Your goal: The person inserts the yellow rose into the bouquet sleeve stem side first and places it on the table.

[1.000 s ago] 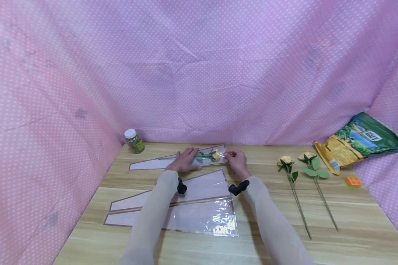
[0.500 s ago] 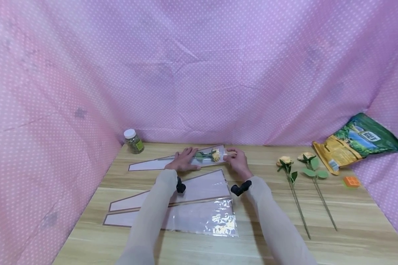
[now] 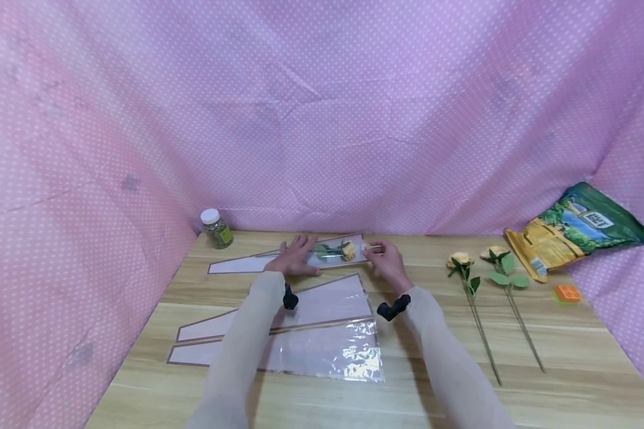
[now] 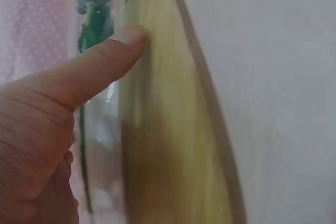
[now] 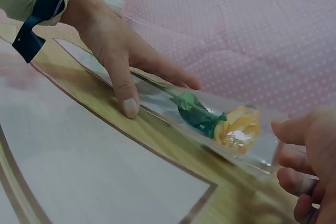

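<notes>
A yellow rose (image 3: 347, 250) with green leaves lies inside a clear tapered sleeve (image 3: 236, 266) at the table's back. Across the sleeve's middle, over the stem, rests my left hand (image 3: 293, 257) with fingers spread; in the right wrist view its thumb touches down by the near edge. My right hand (image 3: 386, 260) pinches the wide end of the sleeve between thumb and curled fingers, just beyond the bloom (image 5: 239, 129). Nearer me two more flat sleeves lie side by side, the upper one (image 3: 333, 301) and the shiny lower one (image 3: 322, 351), partly under my left arm.
Two yellow roses, one (image 3: 477, 322) left of the other (image 3: 520, 316), lie on the right. Behind them are a green and yellow bag (image 3: 574, 229) and an orange block (image 3: 569, 292). A white-lidded jar (image 3: 217, 229) stands back left. Pink dotted cloth (image 3: 322, 119) hangs behind the table.
My left hand has slid slightly left along the sleeve, its fingers spread wider. The right hand stays at the wide end, its wrist shifted slightly right.
</notes>
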Demonstrator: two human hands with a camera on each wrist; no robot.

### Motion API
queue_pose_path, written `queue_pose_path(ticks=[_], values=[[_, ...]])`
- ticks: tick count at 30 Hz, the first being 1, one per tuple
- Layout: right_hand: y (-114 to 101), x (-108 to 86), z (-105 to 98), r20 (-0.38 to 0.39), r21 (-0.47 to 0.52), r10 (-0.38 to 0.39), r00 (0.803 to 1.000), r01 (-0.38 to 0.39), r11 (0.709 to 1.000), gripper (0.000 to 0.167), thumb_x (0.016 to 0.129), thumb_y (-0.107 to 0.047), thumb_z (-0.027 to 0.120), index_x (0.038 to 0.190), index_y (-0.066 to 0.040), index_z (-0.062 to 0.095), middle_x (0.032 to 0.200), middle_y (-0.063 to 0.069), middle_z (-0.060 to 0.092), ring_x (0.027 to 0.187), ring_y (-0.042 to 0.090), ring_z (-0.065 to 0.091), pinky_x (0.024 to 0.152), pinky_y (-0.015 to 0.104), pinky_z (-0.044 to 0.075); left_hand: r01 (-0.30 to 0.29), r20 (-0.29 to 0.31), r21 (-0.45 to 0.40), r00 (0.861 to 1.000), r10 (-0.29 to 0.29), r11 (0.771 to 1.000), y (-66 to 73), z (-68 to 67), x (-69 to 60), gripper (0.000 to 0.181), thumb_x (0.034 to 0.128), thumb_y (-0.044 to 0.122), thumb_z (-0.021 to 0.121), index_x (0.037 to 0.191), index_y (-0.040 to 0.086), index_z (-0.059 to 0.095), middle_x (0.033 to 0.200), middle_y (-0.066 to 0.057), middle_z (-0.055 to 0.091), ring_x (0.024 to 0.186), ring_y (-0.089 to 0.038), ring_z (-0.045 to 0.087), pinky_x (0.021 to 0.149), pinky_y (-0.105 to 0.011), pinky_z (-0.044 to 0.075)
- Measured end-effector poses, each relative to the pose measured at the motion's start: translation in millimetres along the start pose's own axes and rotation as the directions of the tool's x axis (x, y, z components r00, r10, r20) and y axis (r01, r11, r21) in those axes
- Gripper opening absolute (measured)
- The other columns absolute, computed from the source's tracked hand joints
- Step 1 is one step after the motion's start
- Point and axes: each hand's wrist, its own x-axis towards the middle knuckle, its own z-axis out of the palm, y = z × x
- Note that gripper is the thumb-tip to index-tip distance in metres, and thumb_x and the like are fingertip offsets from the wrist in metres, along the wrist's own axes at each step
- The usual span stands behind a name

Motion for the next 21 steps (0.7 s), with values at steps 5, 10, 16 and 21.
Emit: queue_pose_path(ticks=[5,10,16,21], values=[[-3.9,-6.6,-15.9,-0.017,-0.013,-0.069,0.997,0.069,0.998,0.040,0.096,-0.016,0.065,0.130,0.003,0.057,0.119,0.025,0.066,0.096,0.019,0.062,0.076,0.019,0.047,-0.040,-0.064,-0.064,0.997,0.035,0.997,3.9,-10.5,-8.0,0.101,0.0869,0.046,0.072,0.162,0.018,0.011,0.170,-0.014,0.001,0.158,-0.035,-0.003,0.121,-0.068,0.001],[-8.0,-16.2,-29.1,-0.041,0.016,-0.153,0.987,0.154,0.988,0.038,0.094,-0.017,0.067,0.125,0.004,0.060,0.109,0.018,0.069,0.087,0.011,0.061,0.074,0.019,0.048,-0.071,-0.130,-0.109,0.990,0.057,0.992,8.0,-19.9,-21.7,0.094,0.0913,0.042,0.068,0.162,0.015,0.011,0.170,-0.017,0.003,0.158,-0.037,-0.001,0.122,-0.066,0.002],[-11.7,-32.4,-40.9,-0.020,0.005,-0.192,0.981,0.192,0.981,0.038,0.095,-0.021,0.068,0.124,0.002,0.061,0.113,0.020,0.069,0.083,0.008,0.060,0.075,0.018,0.048,-0.104,-0.228,-0.151,0.971,0.068,0.983,16.1,-19.9,-47.7,0.093,0.0913,0.037,0.070,0.162,0.023,0.011,0.170,-0.014,0.007,0.157,-0.037,0.006,0.123,-0.065,0.003],[-17.2,-51.5,-45.5,0.028,-0.037,-0.182,0.983,0.183,0.982,0.038,0.096,-0.016,0.065,0.127,0.005,0.058,0.123,0.028,0.065,0.090,0.008,0.060,0.080,0.016,0.048,-0.071,-0.250,-0.183,0.968,0.023,0.981,24.1,-13.2,-74.5,0.092,0.0918,0.041,0.069,0.162,0.027,0.011,0.171,-0.009,0.004,0.158,-0.033,0.006,0.125,-0.060,0.005]])
